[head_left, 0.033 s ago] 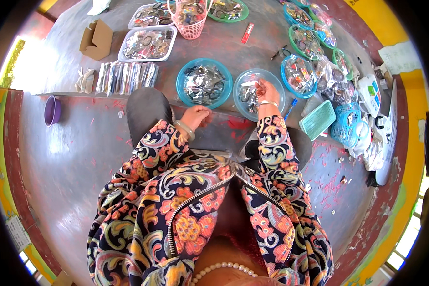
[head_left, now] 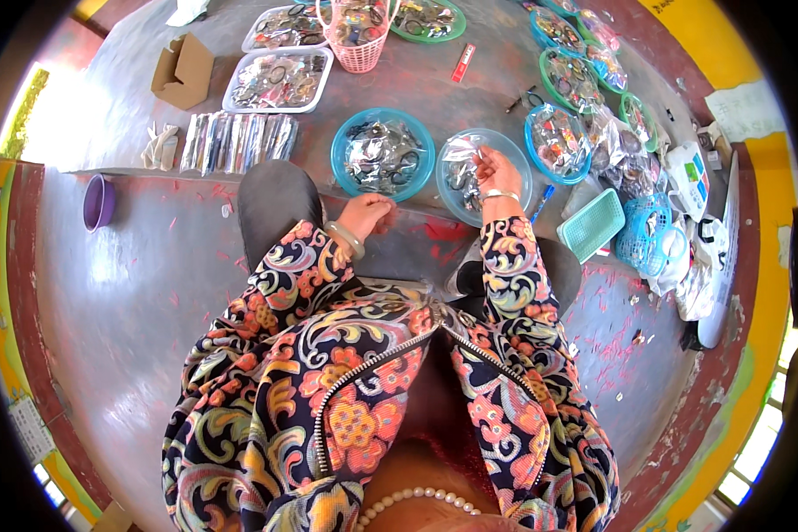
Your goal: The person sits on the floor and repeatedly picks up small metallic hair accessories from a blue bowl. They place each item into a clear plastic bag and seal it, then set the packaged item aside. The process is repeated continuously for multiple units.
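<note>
My left hand (head_left: pixel 366 215) is closed, thumb against curled fingers, just in front of a blue bowl (head_left: pixel 340 174) holding dark rings and clear packets. Whatever it pinches, if anything, is too small to make out. My right hand (head_left: pixel 499 173) reaches over the right side of a pale translucent bowl (head_left: pixel 448 202). Its fingers are bent together beside a clear, shiny packet (head_left: pixel 460 151); whether they grip something is hidden. Small dark items (head_left: pixel 462 180) lie inside that bowl, left of the hand.
Rows of plastic sleeves (head_left: pixel 239 144), a white tray (head_left: pixel 230 99), a pink basket (head_left: pixel 360 58) and an open cardboard box (head_left: pixel 179 74) stand left and behind. Filled bowls (head_left: pixel 530 152), a blue pen (head_left: pixel 543 202) and a green basket (head_left: pixel 591 225) are at the right. A purple tub (head_left: pixel 97 205) sits lower left.
The whole view has shifted very slightly to the right. Both hands keep nearly the same pose and place.
</note>
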Demonstrator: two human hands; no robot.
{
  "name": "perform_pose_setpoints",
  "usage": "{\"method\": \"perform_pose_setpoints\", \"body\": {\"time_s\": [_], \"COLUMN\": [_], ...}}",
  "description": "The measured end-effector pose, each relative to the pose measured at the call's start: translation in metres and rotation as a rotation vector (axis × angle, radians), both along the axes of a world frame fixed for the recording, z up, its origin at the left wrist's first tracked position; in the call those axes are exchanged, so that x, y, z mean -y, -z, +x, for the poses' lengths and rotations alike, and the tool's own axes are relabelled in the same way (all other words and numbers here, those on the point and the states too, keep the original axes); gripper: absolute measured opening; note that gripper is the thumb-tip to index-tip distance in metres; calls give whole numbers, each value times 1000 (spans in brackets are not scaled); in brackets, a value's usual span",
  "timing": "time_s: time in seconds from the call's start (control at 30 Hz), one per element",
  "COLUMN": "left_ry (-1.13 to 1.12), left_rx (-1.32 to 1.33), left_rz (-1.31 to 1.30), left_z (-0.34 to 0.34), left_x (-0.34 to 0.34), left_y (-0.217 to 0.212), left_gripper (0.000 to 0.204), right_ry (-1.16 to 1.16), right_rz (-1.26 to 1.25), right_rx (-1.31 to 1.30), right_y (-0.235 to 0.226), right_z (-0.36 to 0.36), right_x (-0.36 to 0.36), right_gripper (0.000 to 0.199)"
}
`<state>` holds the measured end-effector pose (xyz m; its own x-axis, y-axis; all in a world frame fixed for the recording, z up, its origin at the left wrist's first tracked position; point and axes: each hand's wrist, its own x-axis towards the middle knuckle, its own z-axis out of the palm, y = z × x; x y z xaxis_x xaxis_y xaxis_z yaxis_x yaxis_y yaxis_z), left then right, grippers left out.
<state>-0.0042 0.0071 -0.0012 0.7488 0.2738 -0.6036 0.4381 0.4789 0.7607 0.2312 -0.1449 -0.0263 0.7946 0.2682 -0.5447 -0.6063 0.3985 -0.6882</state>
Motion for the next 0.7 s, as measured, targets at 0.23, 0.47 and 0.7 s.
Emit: {"method": "perform_pose_setpoints", "body": {"time_s": [0.23, 0.47, 0.7], "left_ry": [-134, 80, -23], "left_rx": [181, 217, 233], "left_rz": [-226, -248, -265], "left_z": [2, 1, 2], "left_x": [-7, -7, -11], "left_y": [-30, -12, -4], "left_gripper": [33, 19, 21], "right_ry": [-482, -476, -716], "right_rz": [107, 59, -106], "right_rx": [-102, -174, 91], "right_y": [-58, -32, -27], "right_z": [-74, -110, -111], "right_x": [12, 13, 3], "right_gripper": [25, 23, 21]}}
